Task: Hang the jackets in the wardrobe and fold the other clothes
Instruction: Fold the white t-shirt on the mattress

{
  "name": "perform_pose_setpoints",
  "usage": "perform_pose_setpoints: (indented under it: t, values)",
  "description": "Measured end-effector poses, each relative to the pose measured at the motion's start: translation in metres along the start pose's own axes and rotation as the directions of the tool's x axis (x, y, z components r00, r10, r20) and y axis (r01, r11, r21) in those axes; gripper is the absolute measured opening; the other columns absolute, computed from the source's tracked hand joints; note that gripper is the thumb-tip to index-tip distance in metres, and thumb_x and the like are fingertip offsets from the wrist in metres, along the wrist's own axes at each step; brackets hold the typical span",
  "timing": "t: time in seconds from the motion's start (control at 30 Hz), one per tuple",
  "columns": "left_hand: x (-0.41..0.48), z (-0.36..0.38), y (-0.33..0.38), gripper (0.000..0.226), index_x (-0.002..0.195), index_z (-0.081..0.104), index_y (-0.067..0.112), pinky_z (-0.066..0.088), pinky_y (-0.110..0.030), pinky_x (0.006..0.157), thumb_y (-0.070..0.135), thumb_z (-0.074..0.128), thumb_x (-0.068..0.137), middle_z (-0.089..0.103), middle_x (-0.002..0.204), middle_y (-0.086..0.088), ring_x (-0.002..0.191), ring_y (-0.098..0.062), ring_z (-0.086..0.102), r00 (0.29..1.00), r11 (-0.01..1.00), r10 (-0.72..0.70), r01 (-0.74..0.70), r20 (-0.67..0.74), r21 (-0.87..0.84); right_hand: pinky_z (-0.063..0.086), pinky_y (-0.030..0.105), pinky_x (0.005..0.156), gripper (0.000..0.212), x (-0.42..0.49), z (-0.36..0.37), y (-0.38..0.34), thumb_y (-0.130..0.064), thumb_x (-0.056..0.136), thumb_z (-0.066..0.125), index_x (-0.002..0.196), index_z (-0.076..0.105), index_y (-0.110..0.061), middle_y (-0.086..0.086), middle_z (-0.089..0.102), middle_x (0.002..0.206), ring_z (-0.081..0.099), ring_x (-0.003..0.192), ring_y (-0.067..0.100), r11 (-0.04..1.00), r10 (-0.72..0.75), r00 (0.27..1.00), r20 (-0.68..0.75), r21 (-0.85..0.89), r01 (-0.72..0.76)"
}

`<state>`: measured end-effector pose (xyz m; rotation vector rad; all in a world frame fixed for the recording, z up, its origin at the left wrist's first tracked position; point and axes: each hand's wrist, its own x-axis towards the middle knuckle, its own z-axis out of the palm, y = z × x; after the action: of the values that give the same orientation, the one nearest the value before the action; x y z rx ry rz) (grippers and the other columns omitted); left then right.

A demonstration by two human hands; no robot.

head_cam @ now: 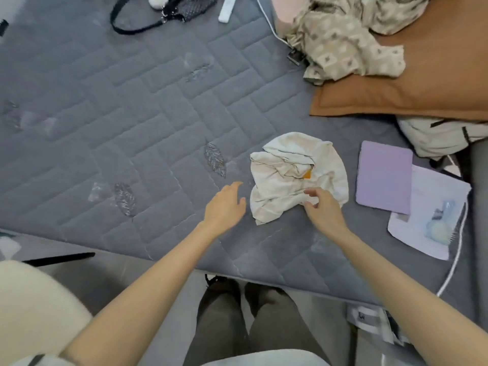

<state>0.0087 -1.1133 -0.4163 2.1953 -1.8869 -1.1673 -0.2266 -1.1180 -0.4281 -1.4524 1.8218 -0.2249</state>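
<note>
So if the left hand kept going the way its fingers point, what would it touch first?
Probably the crumpled cream cloth just ahead of the left hand; depth is unclear.

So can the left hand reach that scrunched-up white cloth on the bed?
Probably yes. The left hand is open just beside the crumpled cream garment. Only a strip of bare grey mattress lies between them, and nothing is in the way.
</note>
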Motion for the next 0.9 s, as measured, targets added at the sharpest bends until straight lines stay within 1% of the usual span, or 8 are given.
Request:
perform_pose_setpoints:
  t: [0.1,0.17,0.27,0.43,0.53,0.67,0.77,0.9]
  values:
    - [0.033,0.024,0.007,0.047,0.143,0.033,0.018,0.040,-0.038,0.090,0.025,0.042,0.098,0.046,0.139,-0.008,0.124,-0.028,0.047,0.997,1.000,0.003,-0.002,0.072,-0.017,0.042,0.030,0.091,0.034,0.022,0.002,0.022,-0.013,0.094,0.050,0.128,0.052,-0.013,0.007,0.050,0.133,0.055,0.111,0.024,0.992,0.112,0.993,-0.026,0.058,-0.110]
    - [0.057,0.041,0.010,0.044,0.140,0.037,0.018,0.040,-0.037,0.089,0.024,0.042,0.097,0.048,0.137,-0.008,0.122,-0.027,0.048,0.995,0.999,0.011,-0.008,0.101,-0.033,0.042,0.028,0.087,0.037,0.042,0.005,0.033,-0.011,0.093,0.049,0.130,0.050,-0.015,0.006,0.048,0.135,0.054,0.108,0.021,0.983,0.159,0.987,-0.027,0.094,-0.155]
    - [0.095,0.065,0.014,0.051,0.145,0.031,0.015,0.041,-0.043,0.098,0.020,0.043,0.096,0.042,0.142,-0.011,0.126,-0.028,0.044,0.990,0.999,0.014,-0.007,0.138,-0.051,0.040,0.026,0.081,0.039,0.080,0.009,0.046,-0.011,0.092,0.047,0.131,0.048,-0.017,0.006,0.047,0.134,0.053,0.100,0.017,0.974,0.180,0.983,-0.030,0.144,-0.174]
    - [0.157,0.100,0.024,0.054,0.147,0.027,0.015,0.040,-0.043,0.100,0.019,0.045,0.096,0.029,0.151,-0.006,0.133,-0.028,0.036,0.990,0.994,0.092,-0.086,0.105,-0.067,0.040,0.032,0.096,0.040,0.151,0.015,0.060,-0.013,0.094,0.048,0.134,0.048,-0.017,0.005,0.052,0.132,0.048,0.113,0.020,0.990,0.106,0.994,-0.035,0.099,-0.102]
    - [0.195,0.121,0.031,0.054,0.146,0.031,0.019,0.043,-0.041,0.097,0.018,0.048,0.095,0.025,0.154,0.002,0.135,-0.024,0.034,0.983,0.982,0.178,-0.174,0.048,-0.078,0.032,0.029,0.102,0.046,0.188,0.022,0.069,-0.012,0.094,0.046,0.139,0.043,-0.018,0.002,0.045,0.140,0.039,0.129,0.022,0.999,0.035,0.999,-0.032,0.022,-0.034]
    - [0.239,0.148,0.040,0.061,0.149,0.028,0.016,0.035,-0.036,0.105,0.022,0.054,0.094,0.018,0.158,0.001,0.139,-0.023,0.025,0.976,0.977,0.214,-0.212,0.032,-0.035,0.031,0.035,0.107,0.054,0.226,0.033,0.075,-0.016,0.093,0.049,0.145,0.035,-0.022,0.001,0.038,0.147,0.031,0.131,0.026,0.993,-0.068,0.997,0.041,-0.097,0.071]
    - [0.258,0.160,0.043,0.060,0.145,0.031,0.014,0.039,-0.037,0.098,0.024,0.056,0.092,0.027,0.153,0.000,0.127,-0.029,0.032,0.979,0.973,0.202,-0.203,0.027,0.105,0.034,0.042,0.103,0.047,0.238,0.045,0.081,-0.026,0.094,0.050,0.140,0.040,-0.025,0.002,0.041,0.142,0.038,0.124,0.031,0.963,-0.068,0.992,0.103,-0.255,0.092]
    - [0.256,0.160,0.039,0.045,0.134,0.043,0.013,0.040,-0.036,0.073,0.009,0.048,0.089,0.042,0.136,-0.004,0.107,-0.029,0.041,0.969,0.964,0.244,-0.237,-0.047,0.116,0.039,0.043,0.090,0.023,0.242,0.047,0.080,-0.023,0.096,0.045,0.117,0.053,-0.020,0.004,0.056,0.118,0.049,0.111,0.030,0.958,-0.050,0.999,0.013,-0.283,0.051]
